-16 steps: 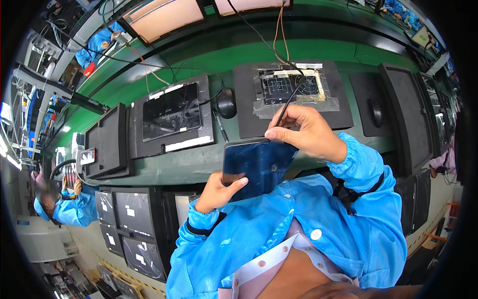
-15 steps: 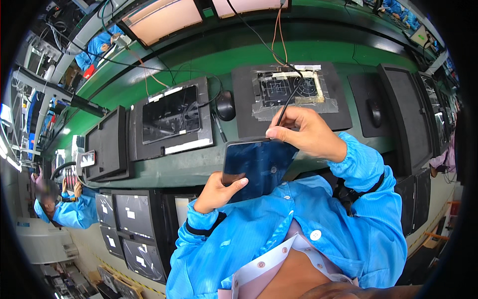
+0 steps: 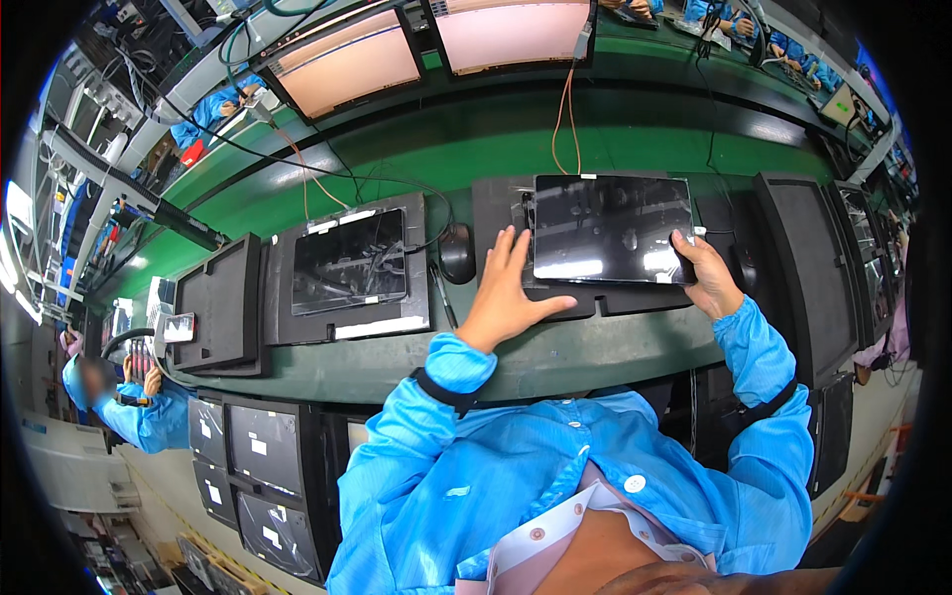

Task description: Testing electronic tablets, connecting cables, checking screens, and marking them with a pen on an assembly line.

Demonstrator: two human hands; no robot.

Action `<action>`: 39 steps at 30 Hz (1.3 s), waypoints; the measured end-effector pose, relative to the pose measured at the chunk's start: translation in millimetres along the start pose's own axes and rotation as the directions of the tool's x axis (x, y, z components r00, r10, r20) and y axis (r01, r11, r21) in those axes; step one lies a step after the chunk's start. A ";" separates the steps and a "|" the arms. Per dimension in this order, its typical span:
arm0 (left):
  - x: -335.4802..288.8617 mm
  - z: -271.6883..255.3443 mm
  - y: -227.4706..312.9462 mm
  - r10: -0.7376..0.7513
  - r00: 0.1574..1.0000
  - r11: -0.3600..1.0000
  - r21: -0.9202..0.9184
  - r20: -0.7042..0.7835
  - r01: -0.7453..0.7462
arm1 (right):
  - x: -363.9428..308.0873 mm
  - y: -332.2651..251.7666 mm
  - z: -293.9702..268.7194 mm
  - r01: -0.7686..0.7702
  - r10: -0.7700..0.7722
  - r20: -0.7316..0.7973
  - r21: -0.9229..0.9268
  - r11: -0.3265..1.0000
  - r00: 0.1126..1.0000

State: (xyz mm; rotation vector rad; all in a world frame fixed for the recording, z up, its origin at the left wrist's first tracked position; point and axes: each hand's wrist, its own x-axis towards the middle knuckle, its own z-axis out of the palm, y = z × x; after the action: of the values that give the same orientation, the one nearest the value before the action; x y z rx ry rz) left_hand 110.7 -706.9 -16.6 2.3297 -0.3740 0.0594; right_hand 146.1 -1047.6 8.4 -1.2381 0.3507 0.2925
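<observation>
A black tablet (image 3: 610,230) with a glossy screen lies over the right-hand dark foam pad (image 3: 595,301), covering most of it. My right hand (image 3: 712,275) grips the tablet's right edge, its thumb on the front; the other fingers are partly hidden. Just above that thumb, a small pale connector (image 3: 700,231) sits at the tablet's side. My left hand (image 3: 506,297) is open beside the tablet's left edge, fingers spread, holding nothing; whether the fingertips touch the edge I cannot tell. A second tablet (image 3: 349,260) rests on the left foam pad (image 3: 415,288).
Between the pads are a black mouse (image 3: 456,254) and a pen (image 3: 443,296). Foam trays stand left (image 3: 218,302) and right (image 3: 808,258). Two monitors (image 3: 347,64) are at the back, with cables hanging down. Another person (image 3: 149,416) sits far left.
The tablet has gone from my left hand near my body to the right pad. My left hand has let go and spread; my right hand has moved from the black cable to the tablet's right edge.
</observation>
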 end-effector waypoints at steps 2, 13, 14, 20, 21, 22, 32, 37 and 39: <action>10.1 14.2 -3.4 0.050 0.998 0.991 0.123 0.027 -0.053 | 11.5 7.6 -3.4 -0.014 0.014 -0.013 0.018 1.000 1.000; 17.1 36.6 -15.3 0.080 0.997 0.976 0.205 -0.015 -0.076 | 11.6 -25.9 0.2 -0.063 -0.138 -0.093 -0.977 0.205 0.986; 17.6 37.9 -15.2 0.092 0.995 0.973 0.215 -0.022 -0.086 | 7.6 -27.0 -2.6 -0.053 -0.090 -0.074 -0.975 0.214 0.993; 19.5 39.7 -17.6 0.107 0.993 0.982 0.159 -0.049 -0.098 | -6.9 -4.7 -19.9 0.295 -0.292 0.265 -0.953 0.064 0.919; 19.3 39.5 -18.2 0.106 0.994 0.984 0.145 -0.034 -0.101 | -4.3 -1.6 -21.8 0.282 -0.293 0.241 -0.953 0.107 0.925; 18.7 39.3 -18.7 0.120 0.991 0.984 0.143 -0.064 -0.110 | -2.3 0.4 -23.8 0.288 -0.282 0.249 -0.952 0.107 0.927; 10.3 21.5 -11.0 0.122 0.992 0.974 0.198 -0.035 -0.113 | -19.3 -23.2 32.8 0.234 -0.335 0.347 -0.914 -0.332 0.876; -77.5 -8.7 -3.7 0.126 0.923 0.989 -0.025 -0.362 -0.145 | -6.3 26.2 152.6 0.858 -0.464 0.837 -0.442 -0.260 0.290; -127.3 -27.2 -4.8 -0.004 0.835 0.986 -0.142 -0.551 -0.089 | -4.8 57.5 203.4 0.942 -0.349 0.929 -0.219 -0.253 0.122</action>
State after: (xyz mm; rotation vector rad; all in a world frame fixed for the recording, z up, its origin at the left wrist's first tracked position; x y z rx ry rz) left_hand -7.8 -652.8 -20.2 2.0258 -0.1291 0.6846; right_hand 139.2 -836.5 18.7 -2.1150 -1.4982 -0.4067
